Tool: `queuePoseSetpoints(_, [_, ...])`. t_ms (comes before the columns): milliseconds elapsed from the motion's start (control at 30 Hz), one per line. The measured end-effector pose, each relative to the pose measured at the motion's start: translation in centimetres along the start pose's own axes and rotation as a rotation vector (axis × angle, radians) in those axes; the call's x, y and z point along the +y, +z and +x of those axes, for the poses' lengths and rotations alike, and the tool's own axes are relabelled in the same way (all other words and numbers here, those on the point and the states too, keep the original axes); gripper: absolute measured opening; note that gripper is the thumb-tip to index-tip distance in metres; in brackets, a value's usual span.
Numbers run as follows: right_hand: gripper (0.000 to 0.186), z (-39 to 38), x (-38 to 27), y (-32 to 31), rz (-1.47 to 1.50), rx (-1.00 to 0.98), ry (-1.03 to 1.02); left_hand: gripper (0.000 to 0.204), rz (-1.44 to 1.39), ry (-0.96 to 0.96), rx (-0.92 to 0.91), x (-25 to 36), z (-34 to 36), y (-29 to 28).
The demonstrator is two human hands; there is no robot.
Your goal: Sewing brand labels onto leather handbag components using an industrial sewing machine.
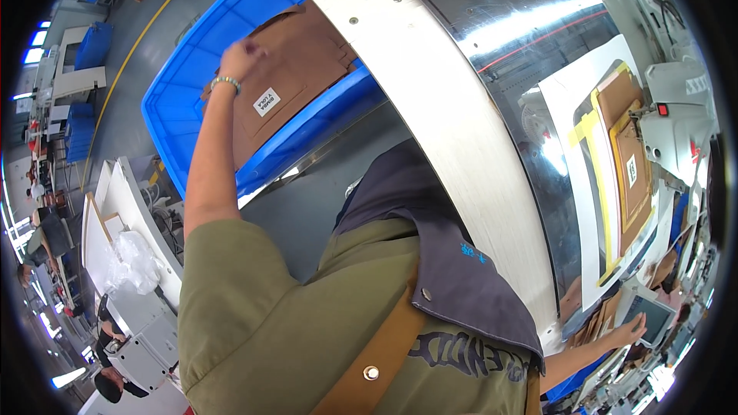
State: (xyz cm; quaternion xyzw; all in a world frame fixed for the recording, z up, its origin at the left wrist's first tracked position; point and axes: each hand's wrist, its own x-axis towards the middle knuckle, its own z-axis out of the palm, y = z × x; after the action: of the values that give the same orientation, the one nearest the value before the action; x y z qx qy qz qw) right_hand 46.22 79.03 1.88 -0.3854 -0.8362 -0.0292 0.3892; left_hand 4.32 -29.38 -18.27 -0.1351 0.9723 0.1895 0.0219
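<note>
My left hand [244, 60], wearing a beaded bracelet, is over a stack of flat brown leather-like panels [296, 54] in a blue plastic bin [173, 100]. Its fingers look bent but are smeared by motion, so whether they grip a panel is unclear. A white printed label [267, 102] lies on one panel. At the lower right, my right hand [632, 331] is stretched out in front of a small control screen [649, 319], fingers apart and nothing visible in them. Whether it touches the screen cannot be made out.
A pale work table [430, 100] runs beside me, carrying a dark glossy plate [515, 54]. A white sheet with a yellow-edged template [615, 184] and brown panels lies under a white machine head [676, 123]. Other people [115, 380] and benches stand at the left.
</note>
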Motion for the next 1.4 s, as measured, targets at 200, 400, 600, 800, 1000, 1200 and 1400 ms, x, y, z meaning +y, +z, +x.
queuePoseSetpoints(200, [0.036, -2.0, -3.1, 1.5, -0.006, -0.059, -0.019, 0.052, 0.057, -0.083, -0.029, -4.8, -2.5, 7.7])
queuePoseSetpoints(400, [0.039, -3.3, -3.3, 0.1, 0.182, -0.089, 0.075, 0.031, -0.254, -0.094, -0.136, -5.5, -2.5, 5.4])
queuePoseSetpoints(600, [0.038, -3.7, -2.4, 0.3, 0.101, -0.1, 0.021, 0.018, -0.36, -0.033, 0.046, -6.8, -3.9, 4.8])
queuePoseSetpoints(800, [0.035, -4.2, -1.1, 2.2, 0.122, -0.125, 0.03, 0.017, -0.118, 0.071, 0.138, -3.5, -5.1, 1.8])
queuePoseSetpoints(1000, [0.036, -4.3, -1.0, 2.7, 0.084, -0.161, -0.031, 0.026, 0.337, 0.594, -0.053, 3.0, -8.0, 7.7])
queuePoseSetpoints(1200, [0.036, -5.7, -1.7, 0.7, 0.144, -0.181, 0.11, 0.027, 0.231, 0.485, -0.218, 2.6, -6.9, 8.2])
queuePoseSetpoints(1400, [0.038, -5.1, -1.9, 0.7, 0.237, -0.216, 0.182, 0.029, -0.345, 0.015, -0.284, -1.2, -6.1, 7.1])
